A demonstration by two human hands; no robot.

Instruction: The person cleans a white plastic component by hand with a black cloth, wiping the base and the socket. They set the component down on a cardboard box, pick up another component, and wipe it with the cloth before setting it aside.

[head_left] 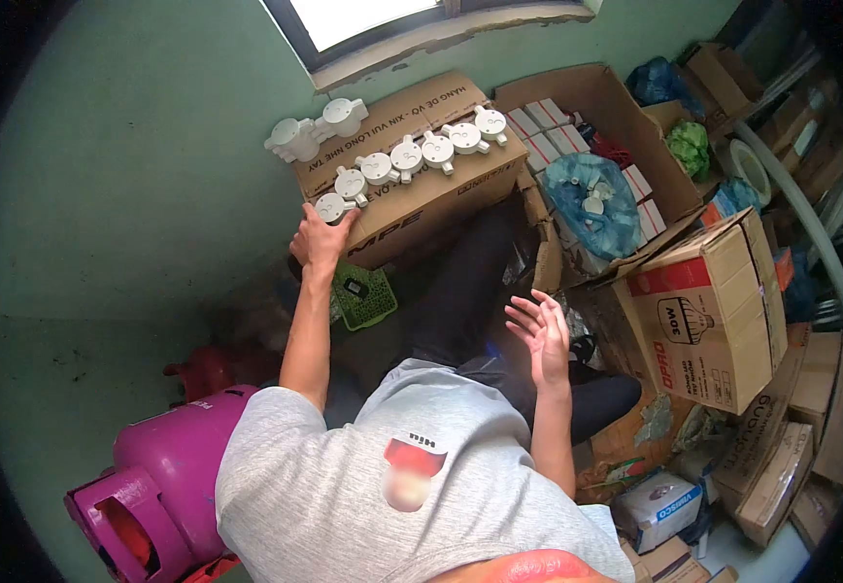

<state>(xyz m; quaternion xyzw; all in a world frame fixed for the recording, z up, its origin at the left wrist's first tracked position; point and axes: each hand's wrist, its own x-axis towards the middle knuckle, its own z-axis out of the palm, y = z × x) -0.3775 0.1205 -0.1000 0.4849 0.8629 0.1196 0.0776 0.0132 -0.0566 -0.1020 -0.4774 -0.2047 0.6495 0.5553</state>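
At the near left corner of a closed cardboard box (412,219), my left hand (320,240) has its fingers around a white round junction box (330,207). That piece is the end one of a slanting row of several white round junction boxes (406,155) along the box top. More white fittings (293,140) are grouped at the box's back left corner. My right hand (542,335) is raised over my lap, palm up with fingers apart and nothing in it.
An open carton (625,107) holds small white boxes and a blue plastic bag (591,206) of fittings. A lamp carton (708,316) stands at right. A green basket (365,296) is below the box. A magenta gas cylinder (174,447) lies left.
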